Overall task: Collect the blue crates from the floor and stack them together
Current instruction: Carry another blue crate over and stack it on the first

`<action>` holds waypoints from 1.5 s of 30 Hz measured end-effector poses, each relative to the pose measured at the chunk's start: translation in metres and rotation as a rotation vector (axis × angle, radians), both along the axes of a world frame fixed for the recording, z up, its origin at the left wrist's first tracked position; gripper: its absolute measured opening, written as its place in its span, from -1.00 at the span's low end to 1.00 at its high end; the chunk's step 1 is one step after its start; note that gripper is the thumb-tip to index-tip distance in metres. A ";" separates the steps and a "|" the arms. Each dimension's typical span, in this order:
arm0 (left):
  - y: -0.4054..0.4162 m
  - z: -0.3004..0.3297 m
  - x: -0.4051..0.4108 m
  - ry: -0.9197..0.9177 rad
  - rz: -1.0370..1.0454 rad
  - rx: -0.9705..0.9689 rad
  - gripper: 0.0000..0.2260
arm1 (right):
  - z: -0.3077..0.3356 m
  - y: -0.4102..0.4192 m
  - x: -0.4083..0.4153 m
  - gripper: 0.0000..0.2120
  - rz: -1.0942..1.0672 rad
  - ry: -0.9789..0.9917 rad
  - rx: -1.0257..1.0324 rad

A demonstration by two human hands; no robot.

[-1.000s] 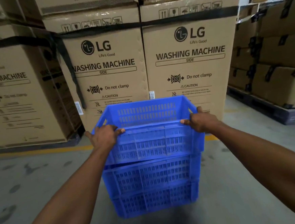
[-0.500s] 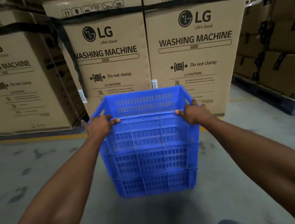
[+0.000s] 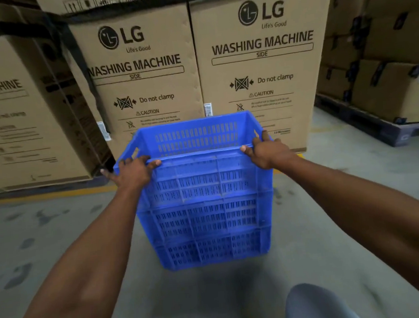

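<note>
On the grey concrete floor, the stacked blue slotted plastic crates (image 3: 204, 204) are gripped at the top rim by left hand (image 3: 132, 173) and right hand (image 3: 268, 151); fingers could be pinched, or the stack tipped.

Warehouse, stacked washing machine cartons (image 3: 258, 62) (strapped), pallet (image 3: 376, 125), concrete floor (image 3: 59, 233)

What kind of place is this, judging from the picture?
Most likely a warehouse or storeroom: tall cartons marked washing machine stand strapped together, more boxes sit on a pallet, and the concrete floor carries a yellow line.
</note>
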State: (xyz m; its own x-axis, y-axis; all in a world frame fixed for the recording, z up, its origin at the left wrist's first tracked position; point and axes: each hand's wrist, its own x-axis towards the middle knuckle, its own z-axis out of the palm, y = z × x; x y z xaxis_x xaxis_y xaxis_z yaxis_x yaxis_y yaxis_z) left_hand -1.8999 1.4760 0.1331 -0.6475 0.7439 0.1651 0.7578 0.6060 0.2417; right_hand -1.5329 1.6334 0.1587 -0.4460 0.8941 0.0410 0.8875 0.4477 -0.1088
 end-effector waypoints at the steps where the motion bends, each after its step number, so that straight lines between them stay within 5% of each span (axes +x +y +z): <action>1: 0.007 -0.004 -0.017 -0.027 0.005 0.015 -0.13 | -0.003 0.002 -0.002 -0.22 -0.003 0.023 -0.020; 7: -0.020 -0.007 0.041 0.010 0.019 0.015 -0.19 | -0.007 0.012 0.007 -0.21 -0.005 0.042 -0.009; 11: -0.032 -0.014 0.062 0.017 -0.038 0.020 0.03 | -0.019 0.009 0.005 -0.02 0.044 0.095 0.087; 16: -0.016 -0.026 0.058 0.089 -0.217 0.022 0.06 | -0.038 -0.003 -0.009 0.01 0.082 0.107 0.191; 25: -0.012 -0.021 0.067 0.049 -0.172 -0.057 0.36 | -0.042 -0.001 -0.007 0.10 0.090 0.042 0.241; 32: -0.022 -0.025 0.076 0.050 -0.191 -0.052 0.18 | -0.044 0.011 -0.003 0.09 0.081 0.078 0.217; 45: -0.034 -0.023 0.076 -0.054 -0.206 -0.134 0.41 | -0.048 -0.009 -0.001 0.12 0.075 0.060 0.223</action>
